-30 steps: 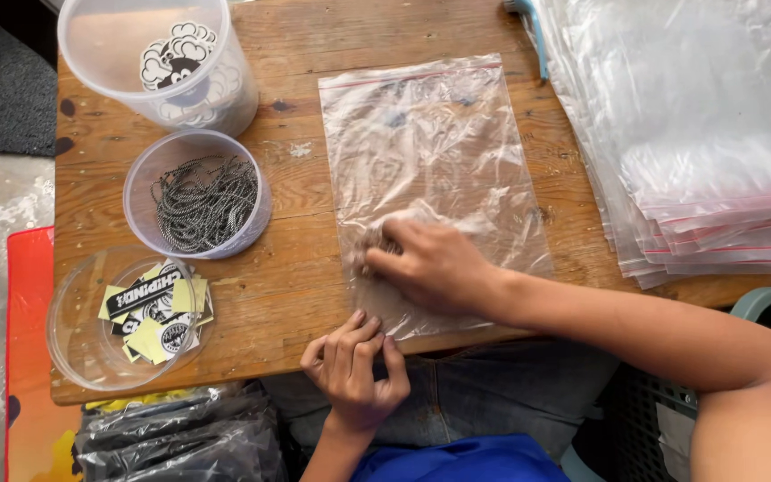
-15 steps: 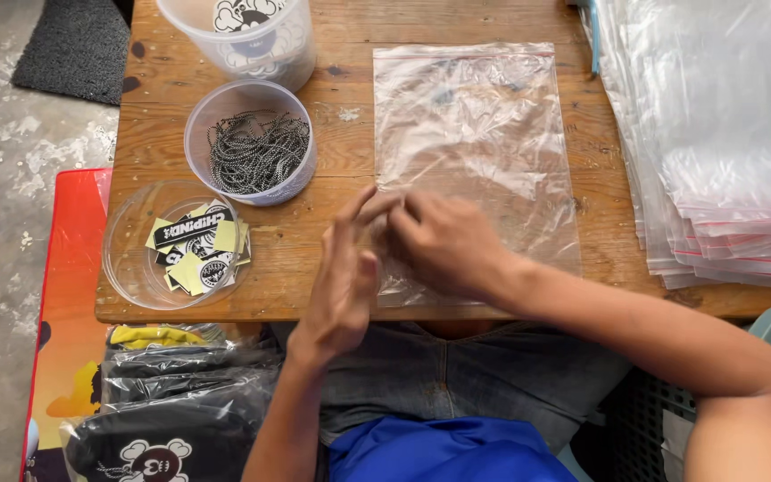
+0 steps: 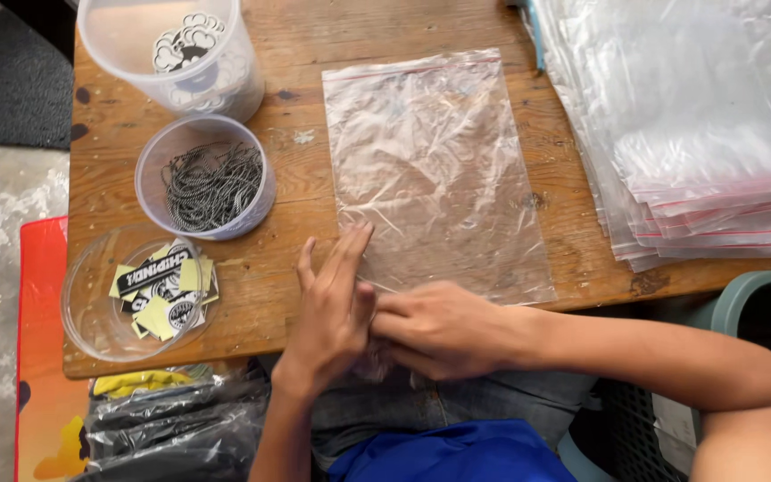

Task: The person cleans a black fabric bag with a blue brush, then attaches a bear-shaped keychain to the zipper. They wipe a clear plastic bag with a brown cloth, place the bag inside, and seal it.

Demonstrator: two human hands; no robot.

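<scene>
Clear plastic bag (image 3: 435, 170), just beyond fingers (image 3: 345, 250)

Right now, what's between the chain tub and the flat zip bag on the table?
Head view: only bare wooden table lies between the tub of chains and the clear zip bag, apart from a small pale speck on the wood.

**Wooden table and what lies on it**

A worn wooden table (image 3: 305, 268) with dark stains carries a flat clear zip bag (image 3: 435, 170) at its centre. To the right lies a thick stack of clear bags (image 3: 698, 125). Along the left edge stand three clear tubs: a tall tub of round stickers (image 3: 176, 58), a tub of ball chains (image 3: 207, 178), and a shallow dish of yellow and black labels (image 3: 131, 295).
</scene>
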